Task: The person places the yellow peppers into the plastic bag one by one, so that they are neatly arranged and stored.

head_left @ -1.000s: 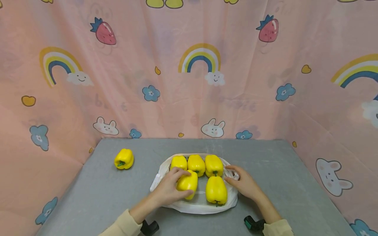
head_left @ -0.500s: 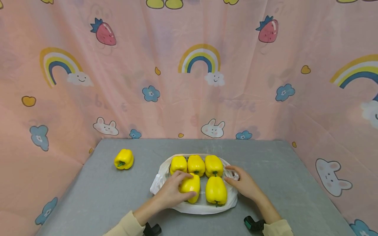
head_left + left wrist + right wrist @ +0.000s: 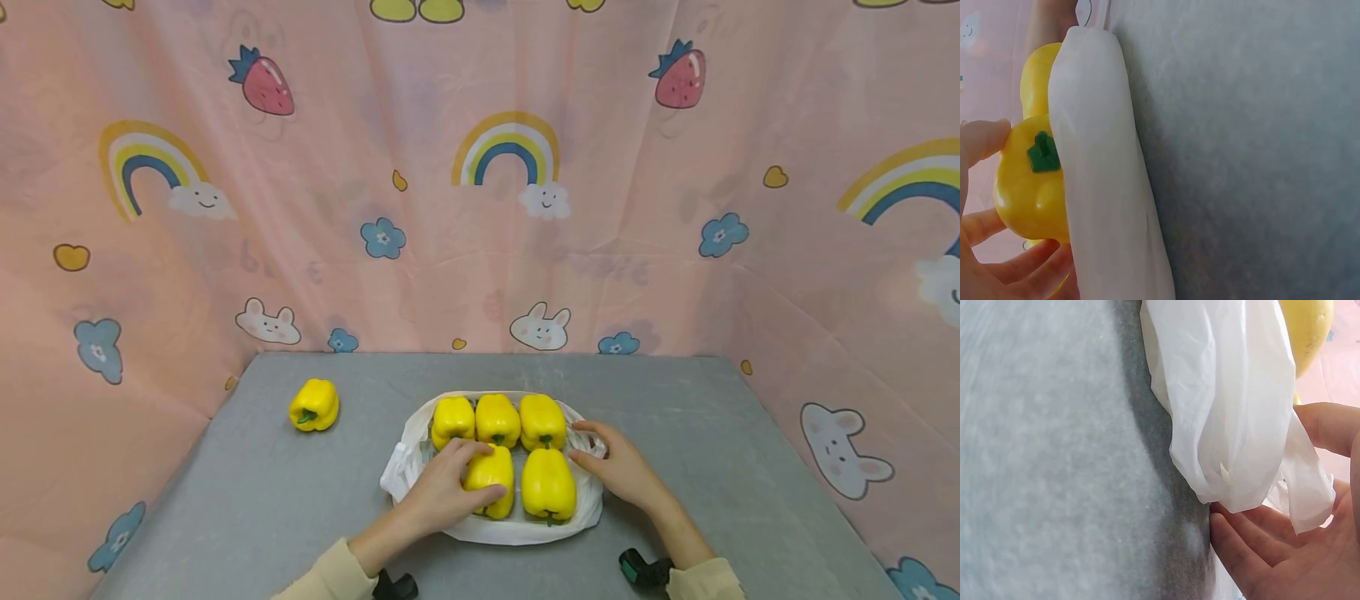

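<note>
My left hand point(image 3: 444, 492) grips a yellow bell pepper point(image 3: 492, 482), thumb on its near side and fingers over its far side. In the left wrist view this pepper point(image 3: 1025, 194) shows its green stem, and the bag's white wall hides its lower part. It sits at the front left inside a white plastic bag point(image 3: 517, 534) spread wide on the table. Beside it lies another pepper point(image 3: 549, 483). My right hand point(image 3: 626, 468) holds the bag's right side; in the right wrist view a loose white flap point(image 3: 1307, 481) hangs between thumb and fingers.
Three more yellow peppers point(image 3: 498, 418) line the back of the bag. One pepper point(image 3: 314, 405) lies apart on the grey table point(image 3: 675, 400), at the far left. A pink printed curtain point(image 3: 480, 267) surrounds the table's back and sides.
My left hand has moved right and slightly nearer with its pepper, bringing it close to the front right pepper. The right hand has stayed at the bag's side.
</note>
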`<state>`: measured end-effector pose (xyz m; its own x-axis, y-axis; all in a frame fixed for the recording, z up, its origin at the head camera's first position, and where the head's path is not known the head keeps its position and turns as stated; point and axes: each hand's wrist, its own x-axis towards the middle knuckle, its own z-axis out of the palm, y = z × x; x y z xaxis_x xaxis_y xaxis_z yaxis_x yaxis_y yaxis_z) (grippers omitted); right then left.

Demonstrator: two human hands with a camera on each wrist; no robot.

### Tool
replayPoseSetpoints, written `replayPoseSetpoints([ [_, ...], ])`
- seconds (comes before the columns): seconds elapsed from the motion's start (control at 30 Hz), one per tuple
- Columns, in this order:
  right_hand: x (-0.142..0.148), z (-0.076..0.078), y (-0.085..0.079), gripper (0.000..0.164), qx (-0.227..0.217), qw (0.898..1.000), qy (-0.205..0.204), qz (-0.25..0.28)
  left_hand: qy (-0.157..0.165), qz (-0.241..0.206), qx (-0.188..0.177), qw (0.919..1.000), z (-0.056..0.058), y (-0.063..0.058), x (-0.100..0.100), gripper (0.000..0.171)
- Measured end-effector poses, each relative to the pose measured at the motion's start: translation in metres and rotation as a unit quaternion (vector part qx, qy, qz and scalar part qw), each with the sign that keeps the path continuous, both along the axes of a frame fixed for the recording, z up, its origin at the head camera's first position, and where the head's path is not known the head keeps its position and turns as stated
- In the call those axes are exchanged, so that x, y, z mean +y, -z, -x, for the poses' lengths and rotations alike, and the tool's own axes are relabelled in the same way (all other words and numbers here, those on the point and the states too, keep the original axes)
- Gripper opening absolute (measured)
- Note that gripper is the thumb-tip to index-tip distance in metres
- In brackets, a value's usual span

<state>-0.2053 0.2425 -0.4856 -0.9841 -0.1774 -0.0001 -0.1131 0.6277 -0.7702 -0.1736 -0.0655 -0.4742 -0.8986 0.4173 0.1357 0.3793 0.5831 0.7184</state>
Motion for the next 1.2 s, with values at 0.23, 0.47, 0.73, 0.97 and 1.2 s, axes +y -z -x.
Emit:
replayPoseSetpoints([
  [0.23,0.0,-0.001,0.001,0.057,0.007,1.0,-0.003,-0.002,-0.007,0.002,-0.001,1.0,-0.001,0.003,0.005,0.062],
  [0.47,-0.001,0.0,0.001,0.057,0.004,1.0,-0.002,-0.001,-0.005,0.009,-0.008,0.9999,-0.004,0.003,0.008,0.064],
  [0.73,-0.001,-0.001,0.001,0.057,0.006,1.0,-0.001,0.001,-0.009,0.007,-0.014,0.9998,-0.005,0.003,0.01,0.062],
  [0.97,0.0,-0.001,0.001,0.058,0.007,1.0,-0.001,0.0,-0.015,0.01,-0.014,0.9997,-0.006,0.002,0.011,0.058],
  [1.2,0.001,-0.001,0.001,0.06,0.008,1.0,-0.003,-0.003,-0.022,0.0,-0.015,0.9996,-0.006,0.002,0.011,0.059],
])
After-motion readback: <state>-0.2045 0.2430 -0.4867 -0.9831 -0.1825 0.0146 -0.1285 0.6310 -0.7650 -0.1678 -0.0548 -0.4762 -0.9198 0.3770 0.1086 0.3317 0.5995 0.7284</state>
